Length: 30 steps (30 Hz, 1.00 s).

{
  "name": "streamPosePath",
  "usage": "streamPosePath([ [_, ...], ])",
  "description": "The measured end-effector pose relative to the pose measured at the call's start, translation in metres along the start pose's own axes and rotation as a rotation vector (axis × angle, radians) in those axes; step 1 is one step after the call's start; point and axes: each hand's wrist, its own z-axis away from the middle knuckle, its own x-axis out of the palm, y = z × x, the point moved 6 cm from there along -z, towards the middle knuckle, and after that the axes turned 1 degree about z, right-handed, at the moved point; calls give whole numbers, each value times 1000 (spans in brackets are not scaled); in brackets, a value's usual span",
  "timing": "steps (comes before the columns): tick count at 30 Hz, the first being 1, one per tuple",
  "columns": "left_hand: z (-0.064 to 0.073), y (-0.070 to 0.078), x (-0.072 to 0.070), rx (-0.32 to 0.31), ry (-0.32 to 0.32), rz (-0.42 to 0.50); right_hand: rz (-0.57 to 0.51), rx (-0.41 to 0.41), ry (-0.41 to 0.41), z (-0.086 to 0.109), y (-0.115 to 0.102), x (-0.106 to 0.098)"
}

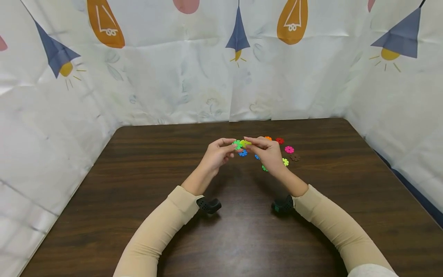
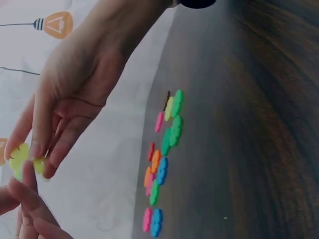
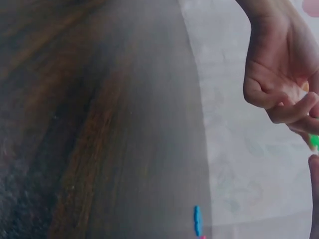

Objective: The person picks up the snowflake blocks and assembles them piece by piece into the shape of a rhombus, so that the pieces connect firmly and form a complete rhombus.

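Observation:
Above the far half of the table, both hands meet over small notched flower-shaped discs. My left hand (image 1: pixel 215 154) pinches a green disc (image 1: pixel 237 144) between thumb and fingers. From the other side my right hand (image 1: pixel 270 156) pinches a yellow disc (image 1: pixel 245 143) against it. The two discs touch or overlap; whether their notches interlock I cannot tell. In the left wrist view, fingers partly cover the yellow disc (image 2: pixel 19 157). Only a bit of the green disc (image 3: pixel 314 142) shows at the right wrist view's edge.
More discs lie on the dark wooden table (image 1: pixel 138 173), beneath and right of the hands: blue (image 1: pixel 243 153), red (image 1: pixel 279 141), pink (image 1: pixel 289 149), brown (image 1: pixel 295 157), yellow-green (image 1: pixel 285 162) and others partly hidden by the right hand. A patterned white cloth (image 1: pixel 155 84) encloses the table's far side.

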Motion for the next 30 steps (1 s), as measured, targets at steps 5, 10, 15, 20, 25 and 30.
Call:
streamPosePath([
  [5, 0, 5, 1, 2, -18, 2, -52, 11, -8, -1, -1, 0],
  [10, 1, 4, 1, -7, -58, -18, -6, 1, -48, -2, -3, -1],
  [15, 0, -2, 0, -28, -110, -24, 60, 22, -133, -4, -5, -5],
  [20, 2, -5, 1, -64, -134, -1, 79, 47, -216, -6, -9, -7],
  [25, 3, -7, 1, -79, -152, 11, 161, 52, -266, -5, -11, -11],
  [30, 3, -9, -1, -81, -140, 27, 195, 69, -311, -7, -7, -22],
])
